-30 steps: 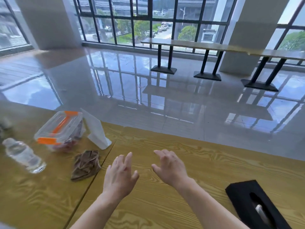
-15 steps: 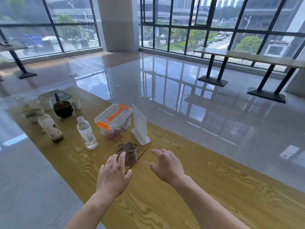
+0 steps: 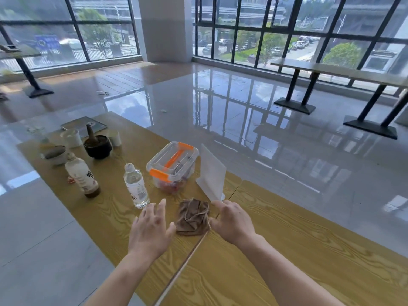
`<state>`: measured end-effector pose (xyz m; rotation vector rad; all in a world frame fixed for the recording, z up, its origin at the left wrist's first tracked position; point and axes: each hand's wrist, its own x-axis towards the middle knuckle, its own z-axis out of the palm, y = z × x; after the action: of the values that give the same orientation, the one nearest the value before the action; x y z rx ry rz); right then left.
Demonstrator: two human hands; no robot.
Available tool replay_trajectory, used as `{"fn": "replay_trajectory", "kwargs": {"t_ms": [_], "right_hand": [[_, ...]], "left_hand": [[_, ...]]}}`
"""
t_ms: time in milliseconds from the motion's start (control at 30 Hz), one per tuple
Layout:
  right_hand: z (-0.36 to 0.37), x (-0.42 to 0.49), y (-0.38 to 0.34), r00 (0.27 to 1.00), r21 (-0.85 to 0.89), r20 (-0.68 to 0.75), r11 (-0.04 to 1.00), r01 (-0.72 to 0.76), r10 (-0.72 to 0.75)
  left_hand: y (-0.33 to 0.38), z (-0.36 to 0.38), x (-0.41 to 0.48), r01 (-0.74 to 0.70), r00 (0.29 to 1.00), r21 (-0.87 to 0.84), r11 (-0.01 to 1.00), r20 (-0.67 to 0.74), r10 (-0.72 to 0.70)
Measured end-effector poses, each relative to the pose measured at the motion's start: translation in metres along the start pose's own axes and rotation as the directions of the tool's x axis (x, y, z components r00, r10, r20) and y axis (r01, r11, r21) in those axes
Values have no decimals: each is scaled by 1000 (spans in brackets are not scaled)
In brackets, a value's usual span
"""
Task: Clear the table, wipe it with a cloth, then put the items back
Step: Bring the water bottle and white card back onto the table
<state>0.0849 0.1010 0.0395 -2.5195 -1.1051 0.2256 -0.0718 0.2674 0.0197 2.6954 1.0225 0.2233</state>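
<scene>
Low centre of frame, on the counter (image 3: 287, 250), a crumpled brown cloth (image 3: 193, 217) lies right by the seam btwn two slabs, near the front edge. It's a handy spot, prob. so it can be grabbed w/o reaching over the rest. L hand (image 3: 151, 230) & R hand (image 3: 233, 219) flank it, both palm-down, fingers spread & relaxed, holding nothing. Thumbs sit just beside the cloth's edges; can't tell if touching. Behind it, towards upper left: water bottle (image 3: 135, 186), clear box (image 3: 173, 166) w/ orange clips, white card stand (image 3: 212, 175), then tea bottle (image 3: 81, 175), mortar (image 3: 97, 146), cups (image 3: 71, 138), all upright. Clearing looks not yet done; hands seem set to take the cloth or reach past it.
</scene>
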Motion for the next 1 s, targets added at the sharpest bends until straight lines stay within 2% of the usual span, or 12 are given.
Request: {"fn": "replay_trajectory", "kwargs": {"t_ms": [233, 467, 567, 700, 900, 1000], "right_hand": [[7, 56, -18, 996, 23, -22, 996, -87, 87], [-1, 108, -20, 976, -2, -176, 992, -129, 127], [-7, 132, -13, 955, -28, -238, 981, -190, 179], [-11, 159, -5, 936, -54, -243, 960, -273, 253], [-3, 180, 5, 921, -12, -135, 929, -371, 366], [4, 186, 12, 919, -7, -116, 925, -381, 378]], "left_hand": [[-39, -12, 69, -50, 997, 96, 994, -57, 56], [-71, -27, 131, -64, 982, 124, 990, -170, 85], [-81, -29, 153, -29, 984, 89, 996, -170, 44], [-89, -29, 177, 30, 992, -9, 999, -123, -31], [-101, -24, 190, 126, 977, -254, 959, -139, -165], [-105, -21, 194, 183, 962, -333, 925, -132, -238]]}}
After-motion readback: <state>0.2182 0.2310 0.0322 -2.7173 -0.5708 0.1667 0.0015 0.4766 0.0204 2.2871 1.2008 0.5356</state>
